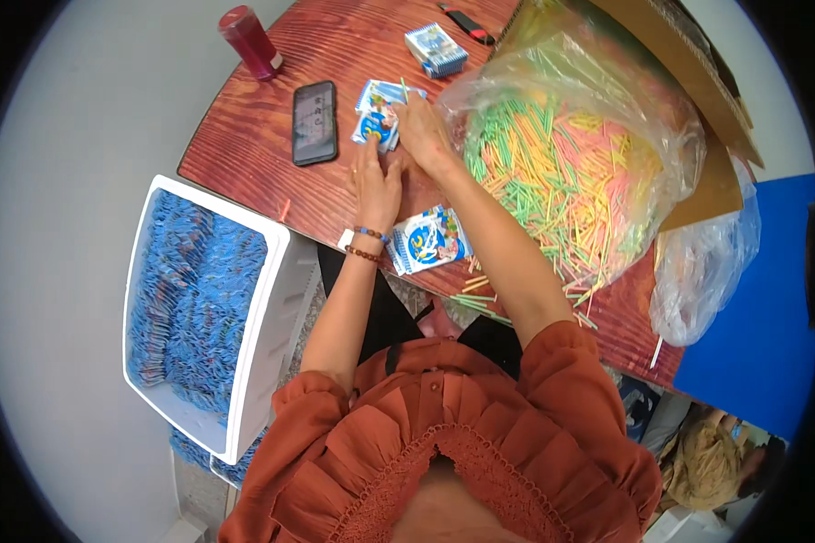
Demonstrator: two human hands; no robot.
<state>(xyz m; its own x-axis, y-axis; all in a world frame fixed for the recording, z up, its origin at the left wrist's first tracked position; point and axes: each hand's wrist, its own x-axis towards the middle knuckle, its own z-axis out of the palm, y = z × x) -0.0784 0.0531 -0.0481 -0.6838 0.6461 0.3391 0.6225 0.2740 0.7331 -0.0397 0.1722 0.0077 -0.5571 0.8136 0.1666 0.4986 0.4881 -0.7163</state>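
Observation:
A small blue-and-white printed packet (378, 127) lies on the red-brown wooden table in front of me, on top of another like it. My left hand (377, 188) reaches it from the near side, fingers stretched and fingertips touching its lower edge. My right hand (422, 134) is closed at the packet's right side, thumb and fingers pinched together. From its fingertips sticks up a thin pale-green stick (404, 89). The pinched tips partly cover the packet's right edge. A loose pile of similar packets (430, 240) rests between my forearms, close to the table's near edge.
Pastel sticks (552, 172) fill a clear plastic bag at right, beside a cardboard box (711, 172); some spill onto the table. A phone (314, 123), red bottle (250, 42), packet stack (436, 49) and cutter (467, 24) lie around. At left stands a white bin (261, 339) of blue packets.

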